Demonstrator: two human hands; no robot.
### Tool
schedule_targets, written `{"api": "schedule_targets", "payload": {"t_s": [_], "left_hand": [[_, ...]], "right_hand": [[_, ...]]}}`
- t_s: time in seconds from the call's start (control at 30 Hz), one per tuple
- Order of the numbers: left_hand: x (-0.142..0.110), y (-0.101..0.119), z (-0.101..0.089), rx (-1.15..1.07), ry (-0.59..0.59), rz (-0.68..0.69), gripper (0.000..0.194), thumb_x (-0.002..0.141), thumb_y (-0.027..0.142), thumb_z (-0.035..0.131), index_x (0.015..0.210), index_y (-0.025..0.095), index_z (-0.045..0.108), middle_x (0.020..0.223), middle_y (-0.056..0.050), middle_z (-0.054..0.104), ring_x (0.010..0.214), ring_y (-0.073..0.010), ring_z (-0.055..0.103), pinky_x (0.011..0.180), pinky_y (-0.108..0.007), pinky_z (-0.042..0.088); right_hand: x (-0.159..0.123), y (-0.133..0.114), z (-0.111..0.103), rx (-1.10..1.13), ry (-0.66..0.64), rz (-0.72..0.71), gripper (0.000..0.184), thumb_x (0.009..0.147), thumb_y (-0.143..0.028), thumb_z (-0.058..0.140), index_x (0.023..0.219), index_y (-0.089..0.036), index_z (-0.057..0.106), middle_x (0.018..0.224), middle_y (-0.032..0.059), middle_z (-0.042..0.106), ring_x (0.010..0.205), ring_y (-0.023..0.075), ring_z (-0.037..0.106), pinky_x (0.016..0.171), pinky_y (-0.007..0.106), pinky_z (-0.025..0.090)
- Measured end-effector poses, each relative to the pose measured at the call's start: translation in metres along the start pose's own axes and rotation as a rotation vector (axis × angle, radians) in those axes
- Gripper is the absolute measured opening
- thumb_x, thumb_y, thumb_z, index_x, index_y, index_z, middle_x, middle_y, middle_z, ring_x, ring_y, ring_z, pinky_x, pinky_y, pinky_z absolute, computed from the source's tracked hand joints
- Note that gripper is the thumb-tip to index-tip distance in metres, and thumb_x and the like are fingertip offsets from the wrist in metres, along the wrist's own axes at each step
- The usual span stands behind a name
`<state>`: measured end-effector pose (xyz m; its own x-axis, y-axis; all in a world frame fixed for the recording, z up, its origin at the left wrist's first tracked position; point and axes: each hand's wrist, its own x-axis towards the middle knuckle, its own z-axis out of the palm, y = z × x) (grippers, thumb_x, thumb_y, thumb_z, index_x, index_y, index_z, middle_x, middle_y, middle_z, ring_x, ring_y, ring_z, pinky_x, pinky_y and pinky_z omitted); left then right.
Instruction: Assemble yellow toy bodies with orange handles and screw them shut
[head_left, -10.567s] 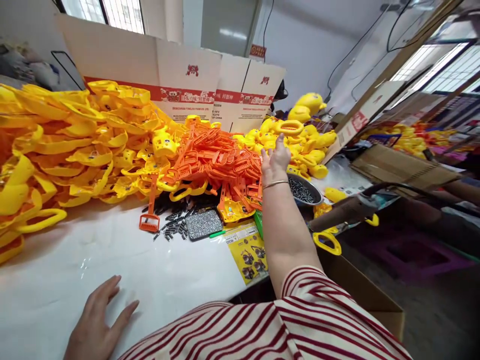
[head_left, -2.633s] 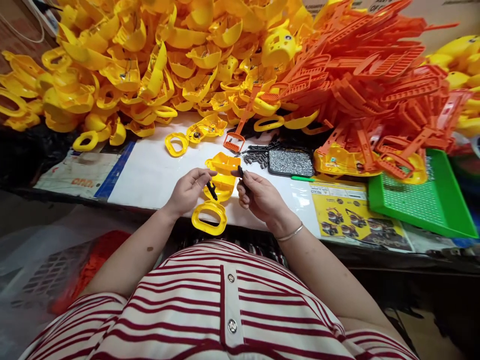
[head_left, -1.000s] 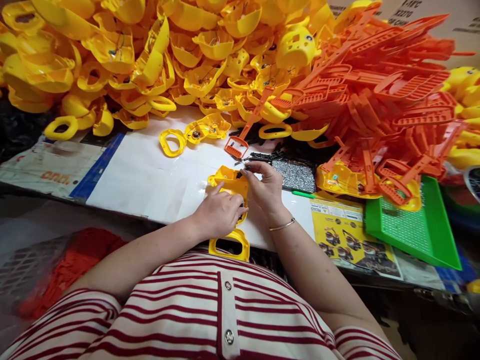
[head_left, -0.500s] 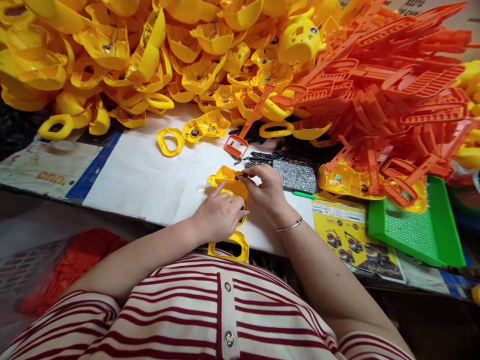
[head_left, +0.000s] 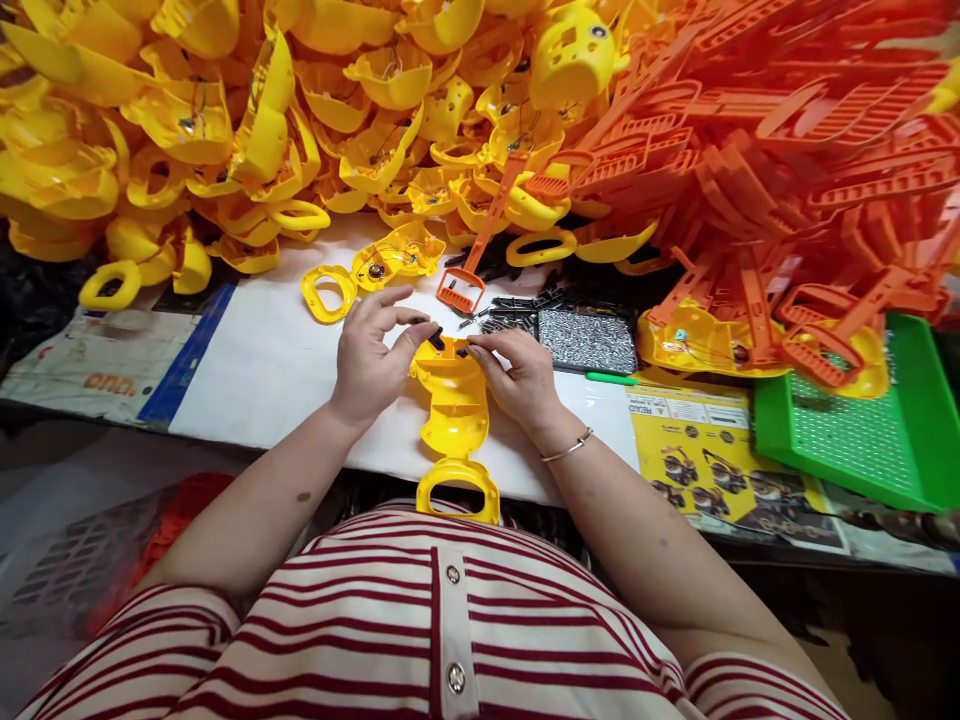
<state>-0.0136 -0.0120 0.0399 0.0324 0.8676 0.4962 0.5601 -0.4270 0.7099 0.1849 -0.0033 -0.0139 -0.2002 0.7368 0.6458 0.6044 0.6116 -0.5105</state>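
Observation:
A yellow plastic shell half (head_left: pixel 454 428) lies open side up in front of me, its loop handle (head_left: pixel 422 492) pointing toward my body. At the shell's far left corner, my left hand (head_left: pixel 375 355) pinches a small black part (head_left: pixel 435 338) between thumb and fingers, the other fingers spread. My right hand (head_left: pixel 519 378) is at the far right corner, thumb and forefinger pinched together. A tiny dark piece shows at those fingertips; whether it is gripped or sits in the shell is hard to see. Slim black parts (head_left: pixel 510 318) are scattered just beyond my right hand.
Yellow shells (head_left: pixel 187 120) are heaped at the back, orange slotted pieces (head_left: pixel 750 170) at the right. A box of small silvery pieces (head_left: pixel 586 340), a green stick (head_left: pixel 611 379), a printed yellow sheet (head_left: pixel 697 460) and a green tray (head_left: pixel 930 420) are on the right.
My left hand has lifted off the shell and moved up and left, now with a black part in its fingers. The right hand has shifted slightly left along the shell's far end.

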Motion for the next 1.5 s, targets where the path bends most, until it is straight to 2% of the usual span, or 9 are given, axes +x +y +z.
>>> {"api": "schedule_targets", "payload": {"t_s": [0.13, 0.27, 0.4, 0.63, 0.73, 0.87, 1.03, 1.3, 1.5], "left_hand": [[0.011, -0.007, 0.009, 0.165, 0.017, 0.028, 0.009, 0.083, 0.029, 0.069, 0.081, 0.022, 0.074, 0.112, -0.005, 0.07, 0.112, -0.0245, 0.063, 0.105, -0.046, 0.04], [0.005, -0.015, 0.019, 0.272, -0.013, 0.031, 0.006, 0.082, 0.027, 0.07, 0.081, 0.024, 0.076, 0.115, -0.005, 0.07, 0.11, -0.0257, 0.062, 0.108, -0.052, 0.033], [0.0, -0.019, 0.017, 0.338, -0.05, 0.036, 0.009, 0.084, 0.03, 0.068, 0.084, 0.027, 0.077, 0.117, -0.005, 0.071, 0.11, -0.0266, 0.061, 0.109, -0.054, 0.03], [0.002, -0.015, 0.012, 0.348, -0.249, 0.092, 0.012, 0.087, 0.028, 0.063, 0.09, 0.029, 0.075, 0.11, -0.003, 0.075, 0.108, -0.0241, 0.064, 0.116, -0.056, 0.023], [0.004, -0.02, 0.016, 0.215, -0.312, 0.03, 0.016, 0.089, 0.027, 0.058, 0.093, 0.026, 0.074, 0.106, -0.003, 0.076, 0.104, -0.0219, 0.067, 0.111, -0.05, 0.034], [0.004, -0.031, 0.023, -0.041, -0.322, 0.016, 0.021, 0.089, 0.028, 0.054, 0.091, 0.021, 0.074, 0.098, -0.005, 0.077, 0.097, -0.0197, 0.069, 0.093, -0.036, 0.05], [0.002, -0.039, 0.023, -0.092, -0.315, 0.015, 0.022, 0.088, 0.029, 0.055, 0.092, 0.021, 0.075, 0.104, -0.007, 0.076, 0.101, -0.0212, 0.069, 0.096, -0.039, 0.049], [0.022, -0.038, 0.017, -0.082, -0.504, 0.178, 0.023, 0.088, 0.026, 0.051, 0.091, 0.02, 0.073, 0.099, -0.007, 0.076, 0.095, -0.0206, 0.069, 0.091, -0.037, 0.049], [0.017, -0.036, 0.021, -0.012, -0.453, 0.196, 0.02, 0.089, 0.026, 0.05, 0.091, 0.02, 0.069, 0.098, -0.007, 0.075, 0.095, -0.0208, 0.067, 0.092, -0.039, 0.049]], "right_hand": [[0.0, -0.002, 0.001, 0.01, 0.009, 0.005, 0.023, 0.096, -0.034, 0.052, 0.092, -0.021, 0.07, 0.079, 0.0054, 0.075, 0.072, 0.0188, 0.065, 0.068, 0.034, 0.049], [0.001, -0.004, 0.001, 0.016, 0.027, -0.014, 0.021, 0.095, -0.032, 0.053, 0.091, -0.02, 0.07, 0.079, 0.0056, 0.075, 0.07, 0.0185, 0.064, 0.067, 0.034, 0.049], [0.001, -0.004, 0.0, 0.012, 0.021, -0.017, 0.021, 0.095, -0.032, 0.053, 0.091, -0.021, 0.07, 0.078, 0.0052, 0.074, 0.07, 0.0184, 0.064, 0.067, 0.034, 0.048], [0.002, -0.004, 0.003, 0.015, -0.013, 0.016, 0.022, 0.095, -0.034, 0.053, 0.091, -0.021, 0.071, 0.08, 0.0057, 0.074, 0.073, 0.0186, 0.063, 0.07, 0.034, 0.048], [0.004, -0.004, 0.005, 0.035, -0.002, 0.005, 0.023, 0.095, -0.034, 0.053, 0.092, -0.02, 0.071, 0.08, 0.0062, 0.073, 0.075, 0.019, 0.064, 0.071, 0.034, 0.048], [0.005, -0.006, 0.007, 0.048, -0.021, 0.056, 0.025, 0.095, -0.039, 0.053, 0.092, -0.022, 0.072, 0.084, 0.0058, 0.073, 0.078, 0.0196, 0.064, 0.074, 0.036, 0.048], [0.004, -0.007, 0.009, 0.022, -0.033, 0.1, 0.025, 0.096, -0.038, 0.05, 0.092, -0.023, 0.07, 0.083, 0.0059, 0.073, 0.079, 0.0203, 0.063, 0.074, 0.036, 0.047], [0.004, -0.007, 0.011, 0.017, -0.025, 0.082, 0.028, 0.097, -0.04, 0.047, 0.093, -0.022, 0.069, 0.084, 0.0055, 0.072, 0.078, 0.0195, 0.061, 0.073, 0.035, 0.046], [0.004, -0.007, 0.011, 0.026, -0.013, 0.088, 0.028, 0.097, -0.04, 0.047, 0.094, -0.023, 0.069, 0.085, 0.0059, 0.072, 0.079, 0.0198, 0.062, 0.075, 0.036, 0.048]]}}
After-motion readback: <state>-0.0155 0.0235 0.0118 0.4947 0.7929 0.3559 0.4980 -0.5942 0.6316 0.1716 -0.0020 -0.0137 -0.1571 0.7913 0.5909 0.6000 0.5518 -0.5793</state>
